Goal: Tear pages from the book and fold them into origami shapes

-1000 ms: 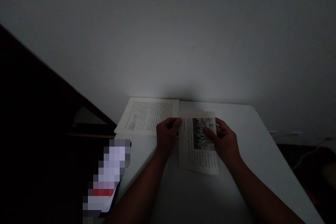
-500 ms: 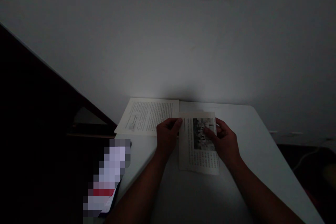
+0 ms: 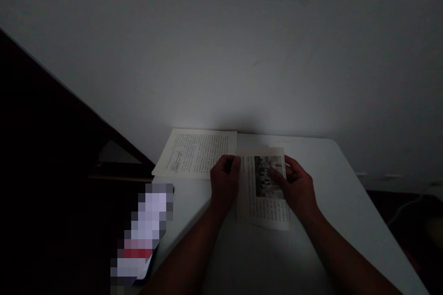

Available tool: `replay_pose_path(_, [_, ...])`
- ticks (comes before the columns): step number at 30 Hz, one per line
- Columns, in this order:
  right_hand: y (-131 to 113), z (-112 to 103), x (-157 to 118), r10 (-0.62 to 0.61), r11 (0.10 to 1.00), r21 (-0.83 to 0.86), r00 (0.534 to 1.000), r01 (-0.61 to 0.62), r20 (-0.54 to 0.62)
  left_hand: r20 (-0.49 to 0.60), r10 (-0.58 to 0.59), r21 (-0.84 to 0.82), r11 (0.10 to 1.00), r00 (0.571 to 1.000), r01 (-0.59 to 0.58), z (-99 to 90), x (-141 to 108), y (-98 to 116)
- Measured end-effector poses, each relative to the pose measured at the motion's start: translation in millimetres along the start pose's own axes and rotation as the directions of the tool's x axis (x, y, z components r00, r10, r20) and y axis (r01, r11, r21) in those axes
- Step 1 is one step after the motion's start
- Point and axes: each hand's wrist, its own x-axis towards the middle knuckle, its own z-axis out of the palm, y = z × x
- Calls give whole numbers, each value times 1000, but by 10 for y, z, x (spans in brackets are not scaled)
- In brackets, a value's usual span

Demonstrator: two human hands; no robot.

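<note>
A printed sheet of paper [image 3: 265, 216], with small text and a dark photo on it, is held above the white table between both hands. My left hand [image 3: 224, 182] pinches its left edge near the upper corner, thumb on top. On the right edge, my right hand [image 3: 299, 189] grips the sheet with the thumb lying over the photo and the fingers behind it, partly hidden. Just beyond my left hand, another printed sheet [image 3: 197, 152] lies flat at the table's back left corner.
The white table [image 3: 321, 161] stands against a pale wall [image 3: 221, 55]. At its left edge is a phone [image 3: 145, 235] with a lit, blurred screen. A dark slanted shape [image 3: 51, 124] fills the left side. A thin cable [image 3: 401, 207] shows at the right, beyond the table.
My left hand has turned and shifted slightly right, its wrist now closer to the sheet's left edge. My right hand and the held sheet stay almost in place.
</note>
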Motion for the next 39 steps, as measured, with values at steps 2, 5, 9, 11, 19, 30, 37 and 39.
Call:
replay_pose_path(2, [-3, 3, -1, -7, 1000, -8, 1000, 7, -2, -13, 33, 53, 998, 999, -32, 7, -12, 15])
replay_pose_path(5, [-7, 8, -2, -17, 999, -29, 1000, 17, -3, -11, 89, 141, 986, 996, -86, 14, -24, 15])
replay_pose_path(9, [-12, 12, -5, -7, 1000, -19, 1000, 7, -4, 1, 131, 209, 970, 991, -128, 27, -26, -22])
replay_pose_path(11, [-15, 10, -6, 12, 1000, 10, 1000, -12, 0, 5, 143, 208, 968, 990, -141, 32, -23, -39])
replay_pose_path(19, [-10, -56, 15, 94, 985, 124, 973, -122, 212, 16, 150, 169, 974, 989, -151, 16, -13, 15])
replay_pose_path(30, [28, -106, 47, 142, 979, 106, 955, -175, 259, 54, 85, 76, 993, 995, -89, 10, -11, -2])
replay_pose_path(37, [-26, -112, 51, 163, 958, 186, 949, -218, 271, 44, 55, 38, 998, 998, -57, -7, -10, 0])
replay_pose_path(39, [-20, -118, 60, 170, 954, 197, 948, -227, 269, 39, 51, 38, 998, 998, -53, -11, -8, -4])
